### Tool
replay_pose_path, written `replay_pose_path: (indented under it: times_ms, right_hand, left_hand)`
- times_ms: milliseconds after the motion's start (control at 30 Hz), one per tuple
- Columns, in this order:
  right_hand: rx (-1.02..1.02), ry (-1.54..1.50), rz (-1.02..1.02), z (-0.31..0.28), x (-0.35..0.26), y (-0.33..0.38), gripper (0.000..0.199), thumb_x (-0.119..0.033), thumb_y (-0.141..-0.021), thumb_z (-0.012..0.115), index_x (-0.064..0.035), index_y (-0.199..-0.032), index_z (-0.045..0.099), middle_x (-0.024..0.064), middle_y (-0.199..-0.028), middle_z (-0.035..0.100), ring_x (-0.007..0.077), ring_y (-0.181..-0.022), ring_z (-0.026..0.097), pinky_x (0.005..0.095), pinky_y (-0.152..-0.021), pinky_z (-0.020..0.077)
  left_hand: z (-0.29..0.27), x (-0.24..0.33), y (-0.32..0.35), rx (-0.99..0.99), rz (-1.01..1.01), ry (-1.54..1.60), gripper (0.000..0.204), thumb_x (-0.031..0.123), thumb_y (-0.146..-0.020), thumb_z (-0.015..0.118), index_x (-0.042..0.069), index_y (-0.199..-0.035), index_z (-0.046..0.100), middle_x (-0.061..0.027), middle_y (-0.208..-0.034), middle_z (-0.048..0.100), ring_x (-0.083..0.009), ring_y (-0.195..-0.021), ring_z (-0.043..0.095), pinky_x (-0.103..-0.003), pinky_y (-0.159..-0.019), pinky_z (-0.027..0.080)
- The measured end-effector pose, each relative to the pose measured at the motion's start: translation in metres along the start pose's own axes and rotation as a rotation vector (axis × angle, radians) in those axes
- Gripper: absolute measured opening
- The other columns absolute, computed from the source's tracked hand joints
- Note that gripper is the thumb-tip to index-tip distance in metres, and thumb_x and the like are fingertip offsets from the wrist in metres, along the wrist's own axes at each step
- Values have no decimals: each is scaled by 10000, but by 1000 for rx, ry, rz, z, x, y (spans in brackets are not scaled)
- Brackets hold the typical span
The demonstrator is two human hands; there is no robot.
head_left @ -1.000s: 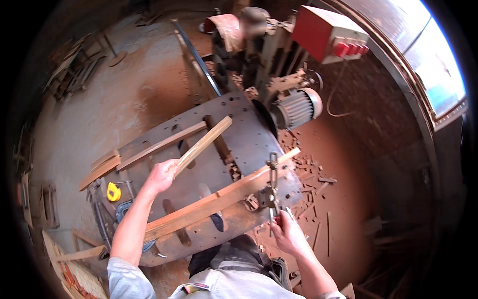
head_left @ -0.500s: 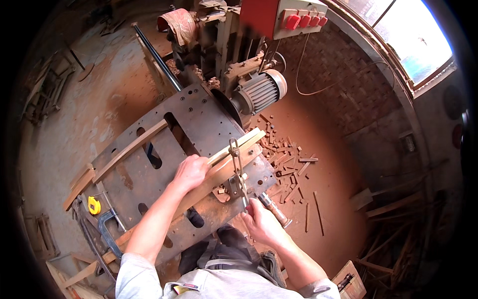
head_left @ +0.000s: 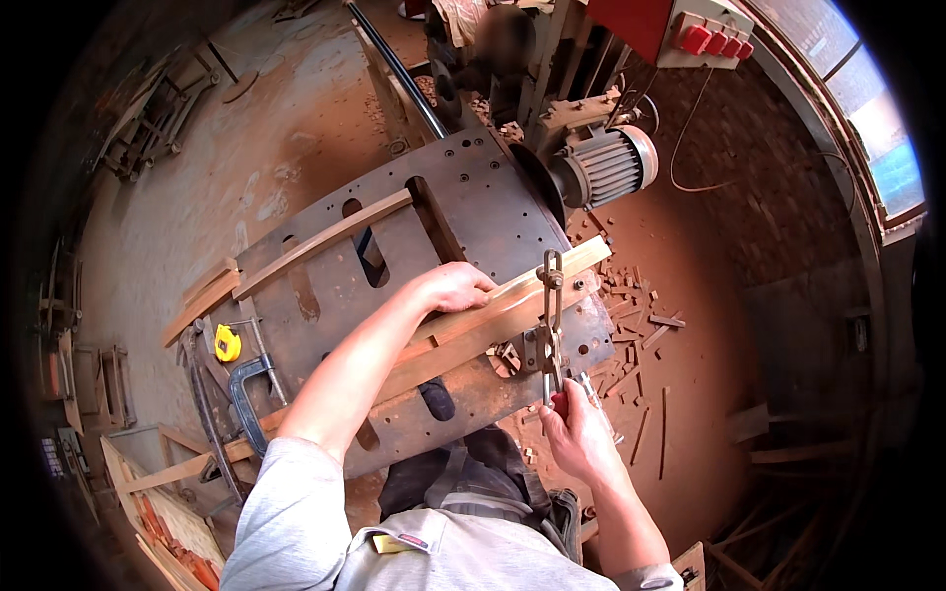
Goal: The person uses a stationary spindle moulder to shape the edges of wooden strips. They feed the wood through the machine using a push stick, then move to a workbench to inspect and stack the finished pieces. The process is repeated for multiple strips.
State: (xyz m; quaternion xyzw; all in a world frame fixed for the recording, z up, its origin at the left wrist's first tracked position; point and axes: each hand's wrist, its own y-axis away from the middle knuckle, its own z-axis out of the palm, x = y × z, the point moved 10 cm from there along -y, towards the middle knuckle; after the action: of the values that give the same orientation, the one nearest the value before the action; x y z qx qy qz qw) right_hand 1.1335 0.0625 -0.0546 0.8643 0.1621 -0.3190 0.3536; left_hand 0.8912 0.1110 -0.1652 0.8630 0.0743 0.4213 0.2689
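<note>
My left hand (head_left: pixel 455 288) has its fingers curled over a light wooden strip (head_left: pixel 557 266) on the metal machine table (head_left: pixel 493 222). The strip lies along a longer wooden board (head_left: pixel 493 335), and its far right end reaches the table's right edge. A metal toggle clamp (head_left: pixel 552 310) stands across the board near that end. Its red-gripped handle (head_left: pixel 559 404) is in my closed right hand (head_left: pixel 583 438), at the table's near edge. My left fingertips are partly hidden by the hand. Whether the clamp presses on the strip, I cannot tell.
A blue-grey C-clamp (head_left: pixel 246 399) and a yellow tape measure (head_left: pixel 228 343) are at the table's left end. Another wooden strip (head_left: pixel 325 241) lies across the table. An electric motor (head_left: pixel 611 165) stands behind right; wood offcuts (head_left: pixel 641 305) litter the floor.
The view has shifted, so the table appears farther right. My left hand has moved slightly away from me along the strip's side. The right hand remains on the clamp handle.
</note>
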Motion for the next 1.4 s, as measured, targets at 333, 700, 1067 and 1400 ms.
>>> replay_pose_path:
  times_ms: [333,700,1067,1400]
  right_hand:
    - [-4,-65,-14,-29,12,-13,579,-348,-955,647,46,-1352,499,246,-965,705,338,-905,708,424,-789,550]
    - [438,-326,-231,-107,80,-234,506,-201,-969,534,28,-1417,482,262,-1323,612,329,-1241,601,360,-1067,444]
    - [426,-357,-197,-101,42,-163,640,-287,-1025,538,72,-1508,321,238,-1425,536,276,-1343,502,337,-1111,376]
    - [229,-226,-174,29,27,-4,296,-82,-956,546,36,-1223,498,186,-949,569,289,-838,559,378,-810,478]
  left_hand:
    - [0,16,20,270,20,-157,347,187,-945,518,145,-1255,668,-195,-1119,695,-381,-1063,649,-469,-918,508]
    - [-8,19,45,592,-2,-89,300,190,-948,562,150,-1223,675,-164,-1025,698,-359,-1006,630,-453,-915,502]
    - [27,51,60,648,62,-545,893,490,-716,809,-7,-1386,489,-186,-1183,506,-337,-1041,522,-471,-875,517]
    - [24,49,73,824,174,-521,652,436,-709,810,56,-1212,642,-197,-1187,565,-332,-1028,574,-435,-837,539]
